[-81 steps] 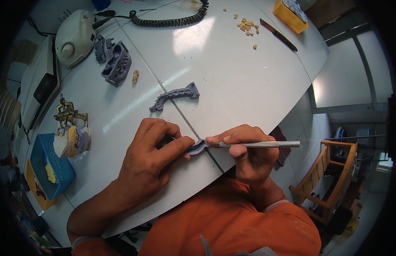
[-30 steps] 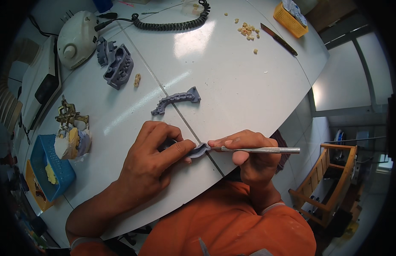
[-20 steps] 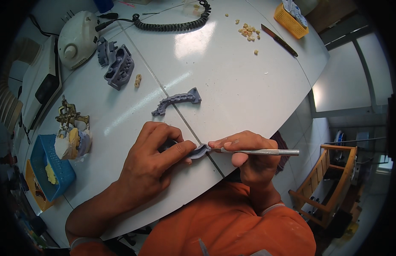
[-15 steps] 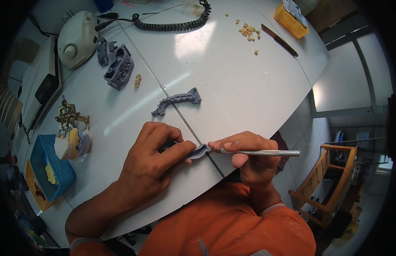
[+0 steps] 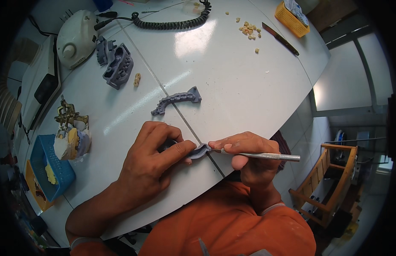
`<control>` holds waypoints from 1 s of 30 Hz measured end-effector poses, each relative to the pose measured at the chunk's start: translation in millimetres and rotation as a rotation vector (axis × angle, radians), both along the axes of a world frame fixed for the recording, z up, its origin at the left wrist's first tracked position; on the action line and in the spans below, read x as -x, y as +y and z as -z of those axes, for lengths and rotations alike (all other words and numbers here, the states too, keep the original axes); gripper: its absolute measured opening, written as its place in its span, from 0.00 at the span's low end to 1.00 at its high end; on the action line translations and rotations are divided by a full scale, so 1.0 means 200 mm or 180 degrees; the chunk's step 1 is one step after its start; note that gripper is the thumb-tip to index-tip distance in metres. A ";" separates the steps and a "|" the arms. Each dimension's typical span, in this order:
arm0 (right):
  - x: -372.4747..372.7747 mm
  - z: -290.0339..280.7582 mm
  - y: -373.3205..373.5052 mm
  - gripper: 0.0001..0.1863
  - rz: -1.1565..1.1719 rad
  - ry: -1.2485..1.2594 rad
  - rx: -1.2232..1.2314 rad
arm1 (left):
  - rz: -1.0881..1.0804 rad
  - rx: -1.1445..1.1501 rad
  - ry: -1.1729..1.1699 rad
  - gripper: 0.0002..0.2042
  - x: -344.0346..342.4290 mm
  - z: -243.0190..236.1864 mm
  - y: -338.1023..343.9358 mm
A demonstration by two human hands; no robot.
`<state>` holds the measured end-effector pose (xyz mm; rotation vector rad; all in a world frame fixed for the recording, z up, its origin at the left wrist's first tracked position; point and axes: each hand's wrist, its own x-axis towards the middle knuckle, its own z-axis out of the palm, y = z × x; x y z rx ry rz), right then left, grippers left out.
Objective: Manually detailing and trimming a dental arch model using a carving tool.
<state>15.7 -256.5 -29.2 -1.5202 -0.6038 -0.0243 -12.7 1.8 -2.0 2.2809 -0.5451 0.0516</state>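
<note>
My left hand (image 5: pixel 157 155) is closed on a grey dental model piece (image 5: pixel 201 152), pinning it near the table's front edge; the fingers cover much of it. In my right hand (image 5: pixel 253 155) is a slim scalpel (image 5: pixel 270 156) with a metal handle, gripped like a pen. Its tip meets the right end of the model piece, while my right fingertips rest close beside that end. Just beyond my hands a curved grey dental arch model (image 5: pixel 176 99) lies on the white table (image 5: pixel 232 98).
Grey dental models (image 5: pixel 119 66) lie at the back left beside a white control box (image 5: pixel 76 40) with a coiled cable (image 5: pixel 172 26). An articulator with a cast (image 5: pixel 72 136) and a blue basket (image 5: pixel 57 170) stand left. Tooth-coloured pieces (image 5: pixel 249 30) and a knife (image 5: pixel 280 39) lie at the back right.
The scalpel's handle has tilted very slightly, its rear end a touch lower. Both hands otherwise keep their places on the model piece.
</note>
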 end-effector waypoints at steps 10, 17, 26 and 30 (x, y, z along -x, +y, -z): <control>-0.02 -0.02 -0.01 0.16 -0.0121 -0.0230 0.0228 | 0.0010 0.0020 0.0035 0.17 0.00 0.00 0.00; -0.01 -0.03 -0.01 0.14 -0.0141 -0.0138 0.0247 | 0.0025 -0.0041 0.0027 0.16 0.00 -0.02 0.00; 0.01 0.00 0.02 0.14 0.0115 0.0139 -0.0281 | 0.0040 -0.0020 0.0008 0.16 0.00 -0.01 -0.01; 0.01 0.00 0.02 0.14 0.0138 -0.0044 -0.0094 | 0.0009 0.0035 0.0005 0.17 0.00 -0.01 -0.01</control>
